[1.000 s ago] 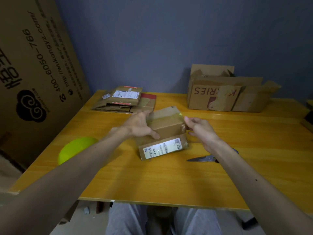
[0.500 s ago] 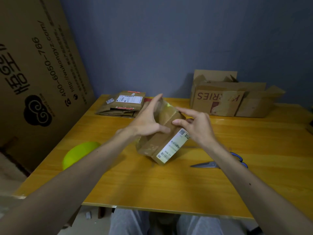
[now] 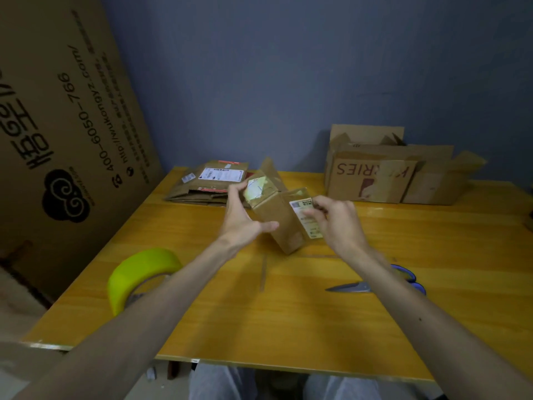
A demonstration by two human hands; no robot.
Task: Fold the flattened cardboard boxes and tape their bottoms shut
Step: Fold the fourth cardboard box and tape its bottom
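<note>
A small brown cardboard box with a white shipping label stands tilted on one corner above the middle of the yellow table. My left hand grips its left side, thumb under the near face and fingers up at a taped flap. My right hand holds the right side over the label, fingers curled round the edge. A stack of flattened boxes lies at the back left. A yellow-green tape roll sits at the table's left, partly behind my left forearm.
Scissors with blue handles lie on the table under my right forearm. Open, folded cardboard boxes stand at the back right against the blue wall. A large printed cardboard sheet leans along the left side.
Both hands have turned the small box further, raising it onto a corner so a taped flap end faces up. My right hand shifted down onto the label side.
</note>
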